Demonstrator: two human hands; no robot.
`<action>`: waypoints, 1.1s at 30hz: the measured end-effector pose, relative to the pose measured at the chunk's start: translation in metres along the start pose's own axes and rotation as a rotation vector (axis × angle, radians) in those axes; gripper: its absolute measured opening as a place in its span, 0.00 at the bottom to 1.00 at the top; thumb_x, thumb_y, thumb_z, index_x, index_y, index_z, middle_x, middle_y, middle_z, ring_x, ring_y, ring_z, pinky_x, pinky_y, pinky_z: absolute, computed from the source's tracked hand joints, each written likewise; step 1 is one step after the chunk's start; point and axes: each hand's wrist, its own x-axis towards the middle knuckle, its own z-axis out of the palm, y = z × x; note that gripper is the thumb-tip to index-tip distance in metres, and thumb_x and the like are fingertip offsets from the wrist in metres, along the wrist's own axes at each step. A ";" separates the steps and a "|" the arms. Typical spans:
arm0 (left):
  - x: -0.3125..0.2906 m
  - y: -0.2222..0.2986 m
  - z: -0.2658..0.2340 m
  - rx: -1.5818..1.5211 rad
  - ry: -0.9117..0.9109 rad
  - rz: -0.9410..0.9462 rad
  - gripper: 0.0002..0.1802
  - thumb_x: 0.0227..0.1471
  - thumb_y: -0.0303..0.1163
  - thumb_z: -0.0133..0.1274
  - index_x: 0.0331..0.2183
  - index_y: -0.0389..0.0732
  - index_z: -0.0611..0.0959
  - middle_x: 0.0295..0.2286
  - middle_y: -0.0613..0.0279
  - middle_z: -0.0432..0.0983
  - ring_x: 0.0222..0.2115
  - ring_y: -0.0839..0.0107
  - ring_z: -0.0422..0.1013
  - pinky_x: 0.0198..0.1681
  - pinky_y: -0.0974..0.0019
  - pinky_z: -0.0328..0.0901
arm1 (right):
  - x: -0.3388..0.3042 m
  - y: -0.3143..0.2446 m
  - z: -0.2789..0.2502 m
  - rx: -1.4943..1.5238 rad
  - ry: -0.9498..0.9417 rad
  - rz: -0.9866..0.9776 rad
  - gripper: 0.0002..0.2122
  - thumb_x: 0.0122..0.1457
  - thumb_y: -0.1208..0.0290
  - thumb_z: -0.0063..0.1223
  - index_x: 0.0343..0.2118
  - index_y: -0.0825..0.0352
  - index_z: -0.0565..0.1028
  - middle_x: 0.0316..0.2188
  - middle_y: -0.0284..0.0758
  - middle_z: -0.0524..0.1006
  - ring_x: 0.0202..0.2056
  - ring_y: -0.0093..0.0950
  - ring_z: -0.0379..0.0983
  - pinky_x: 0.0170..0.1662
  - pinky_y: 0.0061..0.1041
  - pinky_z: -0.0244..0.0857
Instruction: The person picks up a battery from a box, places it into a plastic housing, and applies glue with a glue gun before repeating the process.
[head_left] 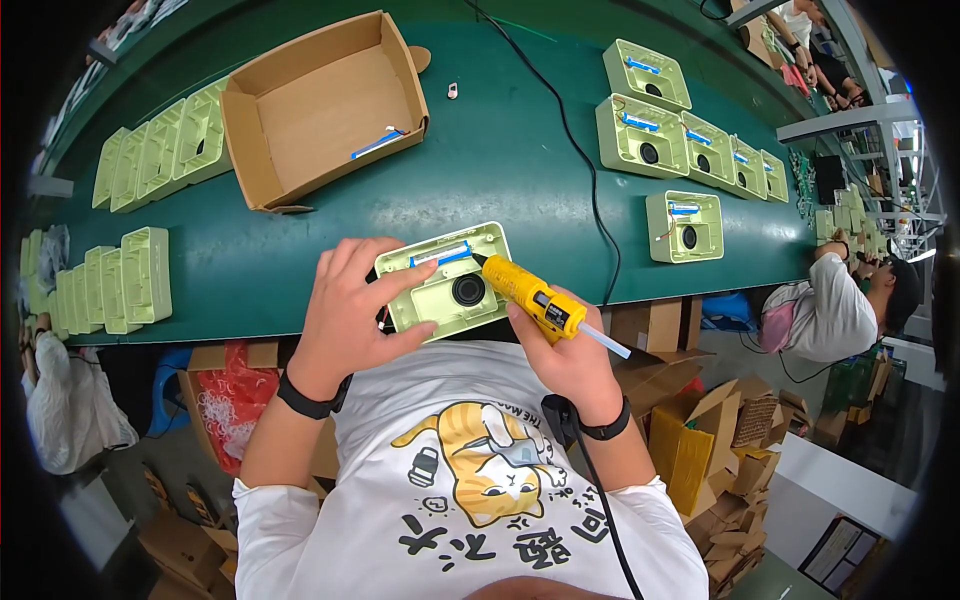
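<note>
A pale green plastic housing (430,305) is held at the table's near edge, its open side up. My left hand (350,305) grips its left end, with a finger resting on the blue-and-white battery (441,254) along the inner far wall. Below the battery sits a round black speaker (468,290). My right hand (565,345) is wrapped round a yellow hot glue gun (530,295). The gun's dark nozzle meets the battery's right end; whether it touches cannot be made out. A translucent glue stick (606,340) sticks out of its back.
An open cardboard box (325,110) holds a loose blue battery (378,145). Similar housings (147,275) line the left; several with batteries (643,135) stand right, one nearer (684,228). A black cable (575,140) crosses the green table (500,180). Co-workers (835,305) sit at both sides.
</note>
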 end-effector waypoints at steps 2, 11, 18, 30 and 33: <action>0.000 0.005 -0.003 -0.008 -0.011 -0.003 0.43 0.40 0.50 0.79 0.60 0.56 0.90 0.56 0.51 0.79 0.55 0.48 0.73 0.61 0.48 0.65 | 0.002 -0.009 0.000 -0.044 0.008 0.018 0.07 0.70 0.73 0.68 0.41 0.72 0.84 0.27 0.31 0.83 0.26 0.21 0.76 0.31 0.25 0.68; -0.011 0.001 0.011 0.047 0.040 -0.015 0.47 0.33 0.47 0.83 0.60 0.53 0.89 0.58 0.50 0.78 0.58 0.47 0.73 0.62 0.46 0.65 | 0.000 -0.025 -0.006 -0.156 0.012 -0.013 0.07 0.68 0.74 0.68 0.39 0.73 0.82 0.27 0.39 0.79 0.25 0.32 0.75 0.31 0.30 0.68; -0.024 0.007 0.024 -0.221 0.264 0.045 0.50 0.33 0.39 0.85 0.61 0.50 0.83 0.64 0.49 0.77 0.59 0.45 0.76 0.61 0.46 0.71 | -0.005 -0.033 -0.008 -0.045 -0.033 -0.177 0.05 0.63 0.79 0.67 0.40 0.72 0.82 0.30 0.40 0.78 0.29 0.37 0.74 0.33 0.32 0.69; -0.016 0.023 0.034 -0.235 0.399 0.241 0.61 0.37 0.43 0.87 0.69 0.48 0.71 0.67 0.46 0.75 0.59 0.44 0.79 0.59 0.49 0.75 | -0.009 -0.049 -0.008 0.011 -0.042 -0.304 0.06 0.56 0.83 0.68 0.36 0.71 0.82 0.26 0.38 0.76 0.26 0.36 0.71 0.30 0.32 0.64; -0.017 0.024 0.037 -0.219 0.413 0.268 0.61 0.37 0.44 0.87 0.68 0.48 0.71 0.67 0.46 0.76 0.59 0.44 0.80 0.57 0.50 0.75 | -0.011 -0.046 -0.011 0.031 -0.045 -0.307 0.05 0.56 0.84 0.68 0.35 0.71 0.83 0.25 0.37 0.75 0.25 0.34 0.69 0.29 0.32 0.62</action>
